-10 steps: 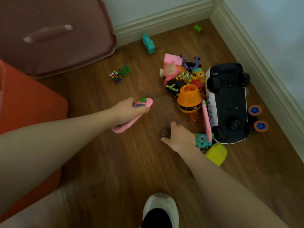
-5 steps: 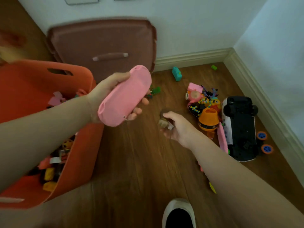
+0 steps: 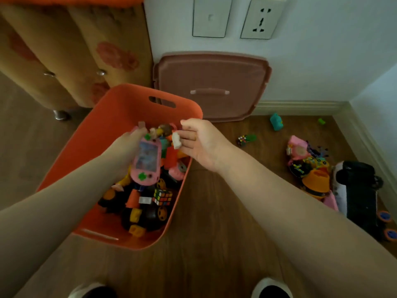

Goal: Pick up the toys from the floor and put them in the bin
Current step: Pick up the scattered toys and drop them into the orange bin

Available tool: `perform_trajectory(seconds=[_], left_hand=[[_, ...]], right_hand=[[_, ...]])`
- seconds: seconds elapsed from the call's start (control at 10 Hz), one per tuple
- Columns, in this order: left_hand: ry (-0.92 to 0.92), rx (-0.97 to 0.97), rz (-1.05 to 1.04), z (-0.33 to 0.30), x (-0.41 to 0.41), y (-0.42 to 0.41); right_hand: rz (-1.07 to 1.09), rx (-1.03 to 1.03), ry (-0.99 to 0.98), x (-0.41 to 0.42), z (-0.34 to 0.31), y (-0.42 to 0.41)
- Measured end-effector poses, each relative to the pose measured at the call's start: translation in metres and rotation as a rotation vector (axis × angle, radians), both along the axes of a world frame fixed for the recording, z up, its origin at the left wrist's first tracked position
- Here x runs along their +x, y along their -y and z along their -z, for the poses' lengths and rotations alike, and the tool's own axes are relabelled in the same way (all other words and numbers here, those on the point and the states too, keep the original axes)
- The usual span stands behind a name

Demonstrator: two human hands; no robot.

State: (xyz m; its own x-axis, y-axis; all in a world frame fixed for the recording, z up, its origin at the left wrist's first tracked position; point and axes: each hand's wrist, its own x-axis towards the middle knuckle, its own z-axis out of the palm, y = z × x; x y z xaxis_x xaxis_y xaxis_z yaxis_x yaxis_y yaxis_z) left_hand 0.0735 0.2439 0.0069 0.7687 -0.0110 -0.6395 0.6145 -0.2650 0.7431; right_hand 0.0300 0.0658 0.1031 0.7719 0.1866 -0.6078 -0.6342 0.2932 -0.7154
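The orange bin (image 3: 94, 138) stands on the wood floor, holding several toys, among them a puzzle cube (image 3: 162, 196). My left hand (image 3: 126, 147) is over the bin with fingers stretched out. A pink handheld game toy (image 3: 147, 162) lies face up against its palm side. My right hand (image 3: 199, 143) reaches over the bin's right rim with straight fingers. A small white piece (image 3: 176, 140) and a little brown-haired figure (image 3: 164, 130) sit at its fingertips. I cannot tell if they still touch.
On the floor to the right lie a small cube toy (image 3: 242, 139), a teal toy (image 3: 276, 122), a green block (image 3: 321, 121), an orange bucket toy (image 3: 315, 183) and an upturned black and white car (image 3: 358, 194). The bin lid (image 3: 210, 82) leans against the wall. A cabinet (image 3: 64, 61) stands behind the bin.
Both hands swung left from the toy pile to above the bin. The pink game toy turned face up, and my right fingers opened around the small figure.
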Motion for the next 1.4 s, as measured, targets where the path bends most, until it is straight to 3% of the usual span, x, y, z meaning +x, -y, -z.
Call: perform_trajectory(seconds=[0.1, 0.2, 0.4, 0.5, 0.6, 0.7, 0.8, 1.0, 1.2, 1.3, 1.4], left_hand=[[0.202, 0.066, -0.020, -0.054, -0.025, 0.019], [0.360, 0.345, 0.140, -0.063, -0.037, 0.038], [0.761, 0.499, 0.577, -0.070, -0.064, 0.099], [0.760, 0.446, 0.761, -0.064, -0.078, 0.141], [0.685, 0.437, 0.973, -0.047, -0.091, 0.186], [0.684, 0.421, 1.157, -0.028, -0.106, 0.231], [0.710, 0.310, 1.316, -0.007, -0.117, 0.268], [0.561, 0.284, 1.469, 0.021, -0.131, 0.333], [0.548, 0.454, 1.796, 0.056, -0.167, 0.377], [0.537, 0.578, 1.951, 0.072, -0.186, 0.389], [0.667, 0.708, 2.009, 0.084, -0.199, 0.398]], right_hand=[[-0.026, -0.082, 0.017, -0.001, 0.004, 0.003], [-0.030, -0.114, 0.036, -0.006, 0.007, 0.023], [0.225, -0.116, -0.064, -0.023, 0.022, 0.094], [0.384, -0.110, -0.166, -0.040, 0.039, 0.152], [0.444, -0.240, -0.228, -0.065, 0.057, 0.209], [0.313, -0.519, -0.282, -0.099, 0.080, 0.262], [0.013, -0.909, -0.242, -0.136, 0.114, 0.313], [-0.528, -1.471, -0.037, -0.184, 0.170, 0.368], [-0.930, -1.582, 0.083, -0.210, 0.191, 0.381], [-0.889, -1.563, 0.054, -0.212, 0.199, 0.388], [-0.859, -1.537, 0.036, -0.212, 0.204, 0.396]])
